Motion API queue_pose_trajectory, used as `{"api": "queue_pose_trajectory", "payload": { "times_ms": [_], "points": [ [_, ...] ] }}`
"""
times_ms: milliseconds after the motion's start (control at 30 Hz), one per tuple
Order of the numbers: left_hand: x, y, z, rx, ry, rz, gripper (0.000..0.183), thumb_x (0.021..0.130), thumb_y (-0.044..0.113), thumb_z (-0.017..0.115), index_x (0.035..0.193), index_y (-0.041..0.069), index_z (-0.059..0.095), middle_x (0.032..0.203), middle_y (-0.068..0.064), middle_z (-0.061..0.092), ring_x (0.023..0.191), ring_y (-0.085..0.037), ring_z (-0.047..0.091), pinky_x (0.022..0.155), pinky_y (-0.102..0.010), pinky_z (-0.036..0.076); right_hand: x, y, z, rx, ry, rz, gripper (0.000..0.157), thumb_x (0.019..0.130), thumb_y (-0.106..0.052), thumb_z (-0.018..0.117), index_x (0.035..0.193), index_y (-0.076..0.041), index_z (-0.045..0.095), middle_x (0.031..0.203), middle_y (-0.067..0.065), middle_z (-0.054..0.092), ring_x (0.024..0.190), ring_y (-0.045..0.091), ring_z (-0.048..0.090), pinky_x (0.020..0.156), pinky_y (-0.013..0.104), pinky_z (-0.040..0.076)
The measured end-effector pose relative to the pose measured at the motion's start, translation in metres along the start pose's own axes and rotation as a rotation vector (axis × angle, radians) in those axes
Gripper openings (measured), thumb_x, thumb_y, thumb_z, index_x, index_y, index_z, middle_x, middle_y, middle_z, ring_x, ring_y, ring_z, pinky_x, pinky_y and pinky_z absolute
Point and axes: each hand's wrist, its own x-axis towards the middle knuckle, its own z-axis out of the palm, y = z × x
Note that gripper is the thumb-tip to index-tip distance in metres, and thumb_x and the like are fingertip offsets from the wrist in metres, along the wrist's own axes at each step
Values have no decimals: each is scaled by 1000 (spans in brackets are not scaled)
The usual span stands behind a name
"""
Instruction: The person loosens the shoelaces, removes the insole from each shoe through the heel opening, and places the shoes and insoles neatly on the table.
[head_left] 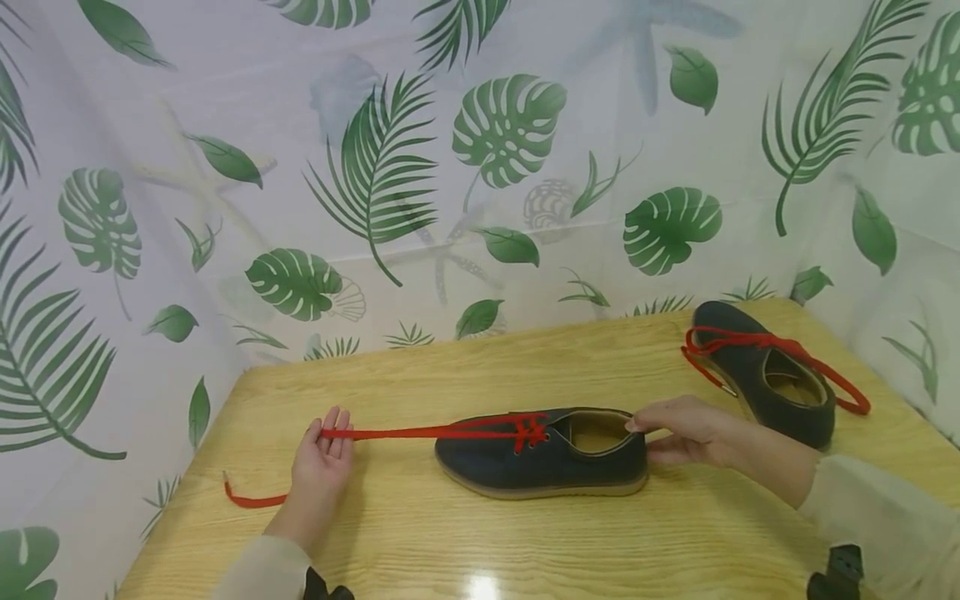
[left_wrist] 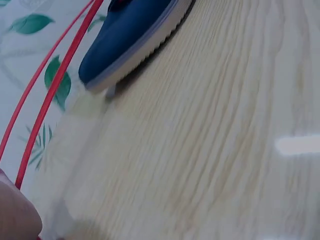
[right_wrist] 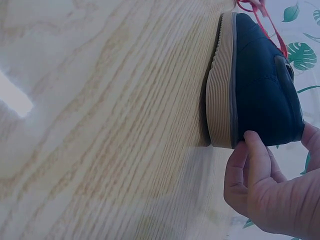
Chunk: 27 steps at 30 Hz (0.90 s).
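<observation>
A dark navy shoe (head_left: 487, 467) lies sole down on the wooden table, its toe pointing left. Its red shoelaces (head_left: 408, 432) stretch taut from the eyelets out to my left hand (head_left: 321, 467), which holds them palm up with the thumb over them. Past that hand, a loose lace end (head_left: 255, 502) trails on the table. My right hand (head_left: 690, 429) grips the shoe's heel, thumb at the collar rim and fingers low on the back. In the right wrist view, the fingertips (right_wrist: 251, 136) press the heel just above the pale ridged sole (right_wrist: 221, 100).
A second navy shoe (head_left: 795, 417) stands at the back right, its red laces (head_left: 750, 339) tied in a bow. Leaf-printed cloth (head_left: 450, 208) hangs behind and beside the wooden table (head_left: 420, 550).
</observation>
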Motion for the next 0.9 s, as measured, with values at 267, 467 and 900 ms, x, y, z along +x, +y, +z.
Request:
{"api": "queue_pose_trajectory", "payload": {
  "times_ms": [267, 467, 900],
  "points": [
    [10, 28, -17, -32, 57, -14, 47, 100, 24, 46, 145, 26, 33, 106, 0, 71, 130, -2, 42, 106, -19, 32, 1, 0, 0, -16, -3, -4, 32, 87, -18, 66, 113, 0, 63, 128, 19, 46, 88, 15, 65, 75, 28, 57],
    [13, 47, -24, -11, 68, -1, 42, 99, 23, 48, 140, 27, 40, 107, 2, 70, 118, -3, 55, 104, -18, 35, 3, 0, -1, -13, 0, -2, 30, 87, -18, 66, 111, 0, 64, 123, 16, 48, 87, 15, 65, 75, 28, 57],
    [11, 86, -27, -83, 116, -19, 27, 101, 27, 44, 106, 12, 66, 101, 2, 72, 119, 3, 51, 99, -16, 40, 3, -1, 3, -11, 8, -4, 21, 86, -17, 67, 103, -4, 69, 115, 11, 52, 86, 15, 65, 74, 28, 57]
  ]
}}
